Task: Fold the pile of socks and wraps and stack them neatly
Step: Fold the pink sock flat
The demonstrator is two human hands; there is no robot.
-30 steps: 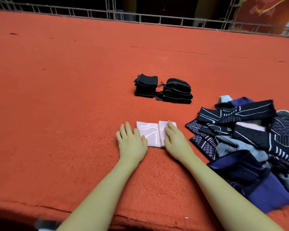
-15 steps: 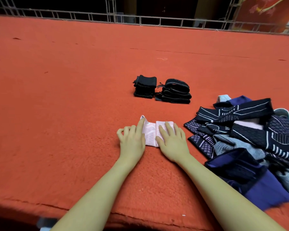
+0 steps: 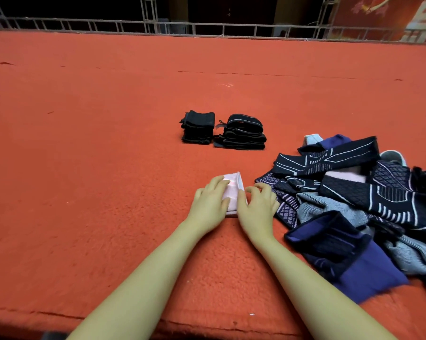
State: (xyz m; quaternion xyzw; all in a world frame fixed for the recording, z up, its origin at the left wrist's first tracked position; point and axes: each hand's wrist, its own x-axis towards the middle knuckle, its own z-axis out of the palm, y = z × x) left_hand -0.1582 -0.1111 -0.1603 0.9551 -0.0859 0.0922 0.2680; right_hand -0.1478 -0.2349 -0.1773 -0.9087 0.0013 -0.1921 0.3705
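Observation:
A small pink wrap [image 3: 233, 190] lies folded on the red felt surface [image 3: 96, 168], between my two hands. My left hand [image 3: 209, 204] rests flat on its left half, fingers laid over the top fold. Against the wrap's right edge sits my right hand [image 3: 258, 207], thumb along the fabric and fingers loosely bent; most of the wrap is hidden under both hands. To the right spreads the unfolded pile [image 3: 354, 192] of dark patterned, grey and blue socks and wraps. Farther back stand two neat black stacks, one of folded socks [image 3: 198, 127] and one of wraps [image 3: 242, 132].
The felt surface runs wide to the left and back, ending at a metal railing [image 3: 207, 28]. Its front edge [image 3: 60, 317] drops off just below my forearms. The pile reaches close to my right forearm.
My left hand has folded the wrap's left end over to the right, so the pink piece is now narrower. My right hand has slid off its top to its right edge.

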